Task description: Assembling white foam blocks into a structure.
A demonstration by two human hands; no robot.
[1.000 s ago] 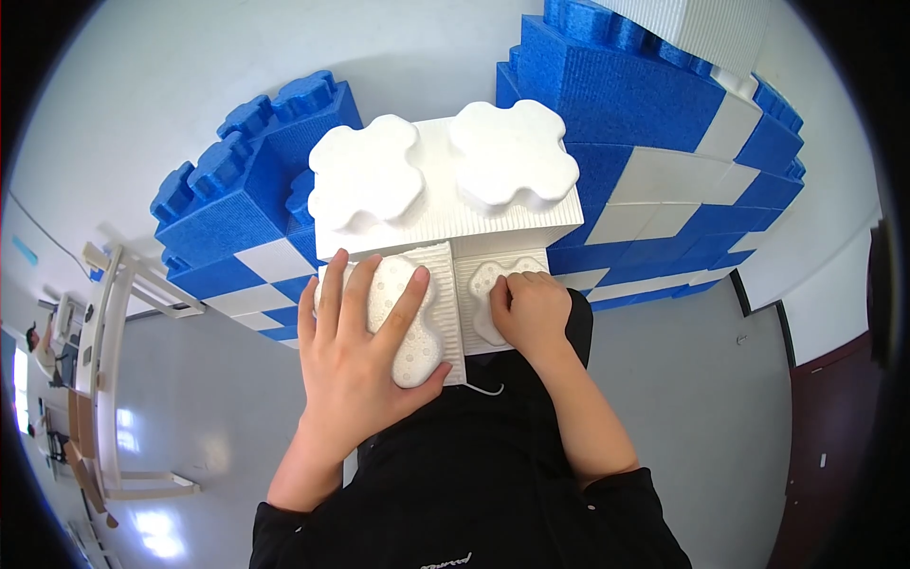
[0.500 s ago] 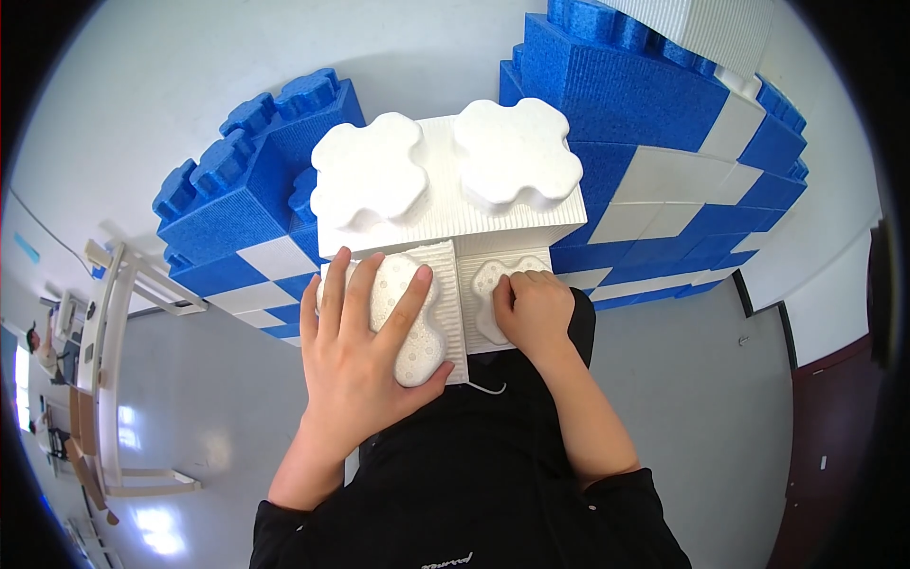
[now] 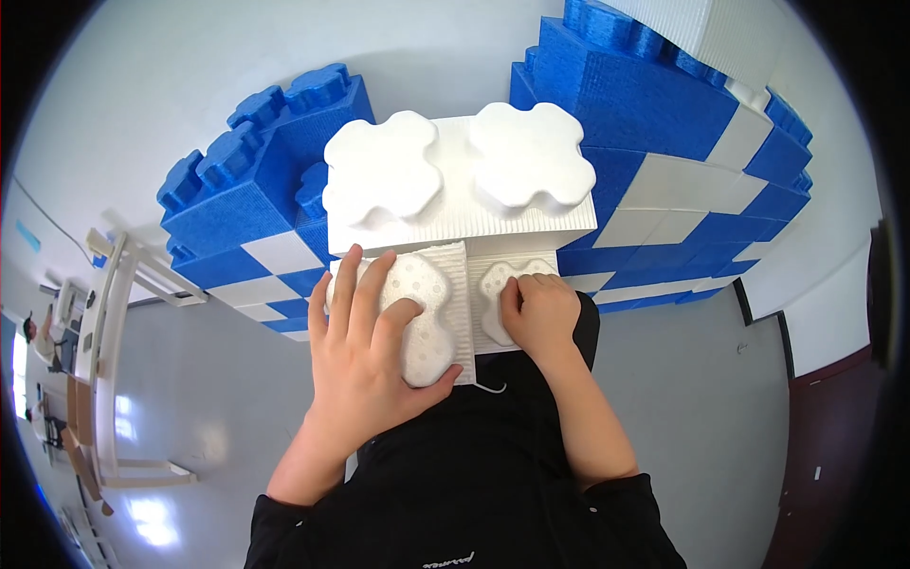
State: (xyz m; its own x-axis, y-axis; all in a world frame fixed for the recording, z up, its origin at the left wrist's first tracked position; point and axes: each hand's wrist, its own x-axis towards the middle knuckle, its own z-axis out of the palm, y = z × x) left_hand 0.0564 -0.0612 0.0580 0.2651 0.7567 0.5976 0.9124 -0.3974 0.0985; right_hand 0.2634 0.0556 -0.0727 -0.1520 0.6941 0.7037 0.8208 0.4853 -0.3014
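Note:
My left hand [image 3: 365, 341] lies spread over the rounded, pitted stud [image 3: 431, 332] of a white foam building block [image 3: 460, 303]. Its index finger is bent, and the thumb sits along the near side of the stud. To the right, my right hand [image 3: 548, 318] is closed in a fist, pressed against the stud of a second white foam block [image 3: 483, 270]. Nothing shows inside the fist. Just beyond both stands a wide white block [image 3: 455, 161] with two clover-shaped studs on top. The undersides of the two near blocks are hidden.
Stacked blue and white blocks rise at the left [image 3: 261, 190] and form a taller wall at the right [image 3: 654, 104]. A white-framed table [image 3: 104, 332] stands far left, with people beyond it. A dark red door [image 3: 839, 446] is at the far right.
My left index finger has bent inward from a straighter pose. The right fist stays on its block. The whole view has shifted slightly.

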